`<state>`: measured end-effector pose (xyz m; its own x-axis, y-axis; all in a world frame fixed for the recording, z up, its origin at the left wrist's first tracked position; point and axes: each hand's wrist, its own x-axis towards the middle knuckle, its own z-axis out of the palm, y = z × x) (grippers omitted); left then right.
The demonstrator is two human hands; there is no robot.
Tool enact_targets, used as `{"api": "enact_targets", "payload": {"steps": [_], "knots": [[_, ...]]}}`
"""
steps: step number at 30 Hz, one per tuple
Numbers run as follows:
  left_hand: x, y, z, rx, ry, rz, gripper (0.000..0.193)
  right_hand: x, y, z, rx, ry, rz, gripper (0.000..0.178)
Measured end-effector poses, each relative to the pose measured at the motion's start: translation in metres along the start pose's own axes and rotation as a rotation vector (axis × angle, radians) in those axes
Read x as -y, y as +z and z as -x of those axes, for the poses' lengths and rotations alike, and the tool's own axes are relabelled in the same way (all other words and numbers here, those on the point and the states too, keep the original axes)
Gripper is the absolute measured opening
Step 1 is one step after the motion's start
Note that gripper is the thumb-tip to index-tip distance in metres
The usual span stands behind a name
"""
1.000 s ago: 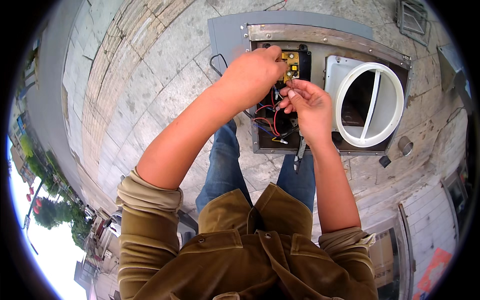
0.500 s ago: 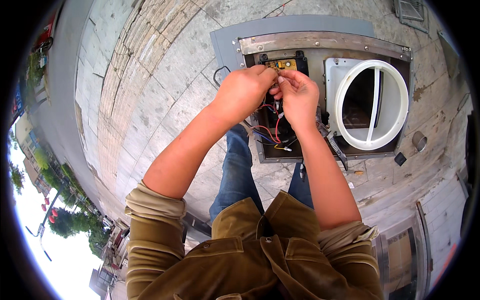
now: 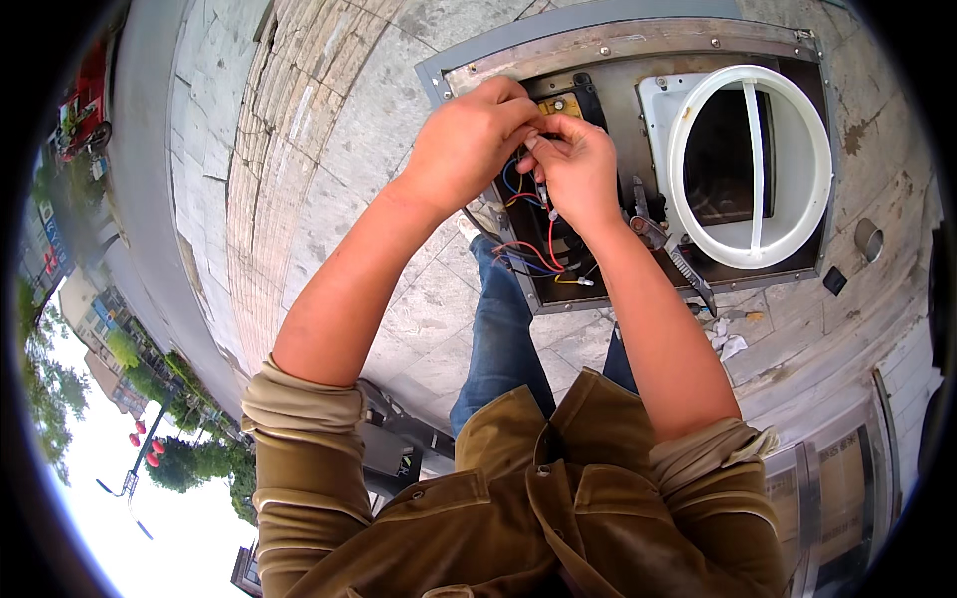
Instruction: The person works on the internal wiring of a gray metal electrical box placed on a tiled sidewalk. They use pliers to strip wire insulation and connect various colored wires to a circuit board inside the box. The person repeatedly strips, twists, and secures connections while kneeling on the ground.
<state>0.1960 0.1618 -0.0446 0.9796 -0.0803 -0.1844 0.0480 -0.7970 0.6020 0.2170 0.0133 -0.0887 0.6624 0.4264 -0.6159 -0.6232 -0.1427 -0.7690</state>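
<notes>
My left hand [image 3: 469,145] and my right hand [image 3: 578,174] meet over the left part of an open metal housing [image 3: 648,38]. Both are closed in a pinch, fingertips nearly touching; the small thing between them is hidden. Just beyond them, a yellow circuit board [image 3: 560,105] shows in part inside a black holder [image 3: 590,100]. Red, blue and yellow wires [image 3: 551,239] with connectors hang below my fingers. Right of my right hand, a white round duct collar [image 3: 678,169] with a crossbar fills the housing's other side.
A metal tool with a ridged handle [image 3: 693,277] lies on the housing near my right forearm. On the paving to the right are a metal cup [image 3: 869,240], a black square piece [image 3: 834,280] and white scraps [image 3: 733,346]. My legs [image 3: 498,339] stand at the near edge.
The view has shifted, so the housing sits higher in the picture. My hands remain together in a pinch, now slightly nearer me relative to the circuit board.
</notes>
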Motion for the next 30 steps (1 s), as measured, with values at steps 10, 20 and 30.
{"api": "enact_targets", "payload": {"steps": [10, 20, 30], "knots": [[0.0, -0.009, -0.005, 0.053, 0.124, -0.16, 0.011, -0.005, -0.002, -0.003, -0.003, -0.06, -0.051, 0.006], [-0.002, -0.012, -0.007, 0.095, 0.045, -0.159, 0.007, -0.013, 0.0, -0.003, -0.02, -0.076, -0.127, 0.008], [-0.005, -0.016, -0.011, 0.14, 0.058, -0.156, 0.011, -0.014, -0.001, -0.004, -0.014, -0.07, -0.135, 0.009]]}}
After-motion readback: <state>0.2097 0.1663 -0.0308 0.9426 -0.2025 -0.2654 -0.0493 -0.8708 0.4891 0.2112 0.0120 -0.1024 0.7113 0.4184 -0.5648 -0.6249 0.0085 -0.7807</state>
